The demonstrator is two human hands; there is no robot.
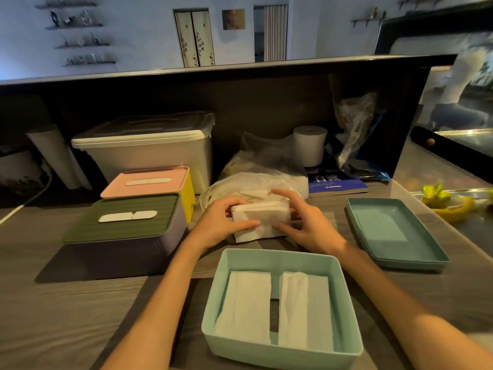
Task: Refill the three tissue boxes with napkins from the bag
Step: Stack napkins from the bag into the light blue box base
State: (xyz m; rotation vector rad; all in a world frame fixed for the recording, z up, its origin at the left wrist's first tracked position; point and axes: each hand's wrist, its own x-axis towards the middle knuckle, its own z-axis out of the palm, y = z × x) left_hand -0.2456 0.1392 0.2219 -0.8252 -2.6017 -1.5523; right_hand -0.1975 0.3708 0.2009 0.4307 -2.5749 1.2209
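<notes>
Napkins (277, 305) inside open mint box (346, 311)

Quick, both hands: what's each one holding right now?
Left hand: gripping the napkin stack.
Right hand: gripping the same napkin stack from the other side.

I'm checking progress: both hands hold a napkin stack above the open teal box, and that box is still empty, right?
Not quite. The head view shows the teal box already holding two napkin piles. Both hands, left hand and right hand, do hold the napkin stack.
</notes>
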